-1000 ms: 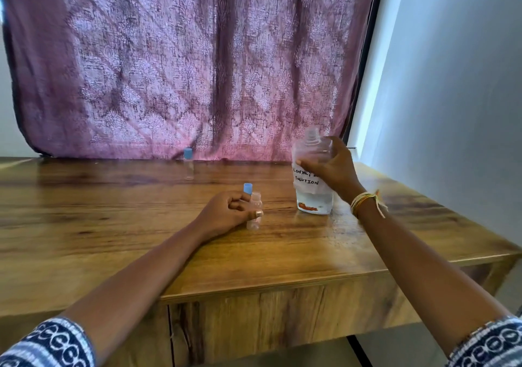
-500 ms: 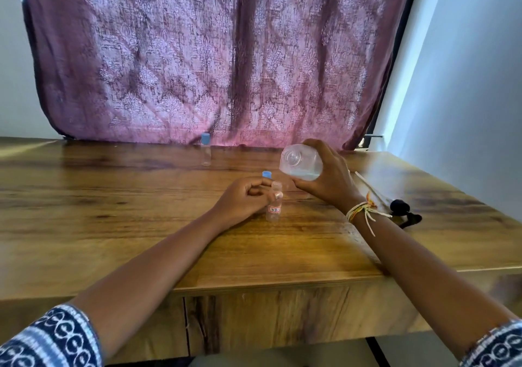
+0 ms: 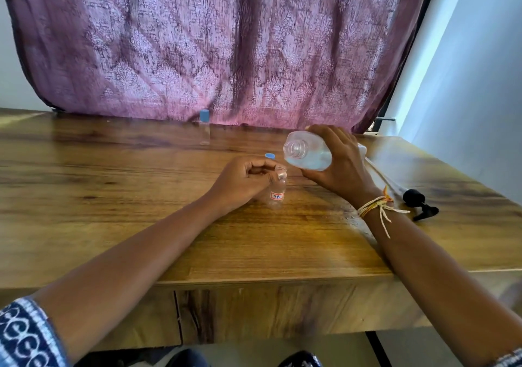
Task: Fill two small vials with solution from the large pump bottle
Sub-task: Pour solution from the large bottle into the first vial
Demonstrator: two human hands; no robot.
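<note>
Right hand (image 3: 336, 166) grips the bottle (image 3: 308, 153), pump (image 3: 421, 204) off, tipped mouth-first just above the open vial (image 3: 276, 191) held mid-bench by the left hand (image 3: 243, 181). No pour visible. Second vial (image 3: 204, 129) stands capped at the rear edge, apparently unfilled.

The table (image 3: 118, 197) is wood with bold grain and a smooth, faintly glossy finish that catches the light. The curtain (image 3: 214, 44) behind it is thin mauve cloth, matt, printed with a pale pattern. The large bottle (image 3: 306, 152) and the small vial (image 3: 276, 195) are clear, shiny plastic; the vial carries a paper label. The pump head (image 3: 421, 202) is matt black plastic. The bracelet (image 3: 375, 205) is twisted thread.
</note>
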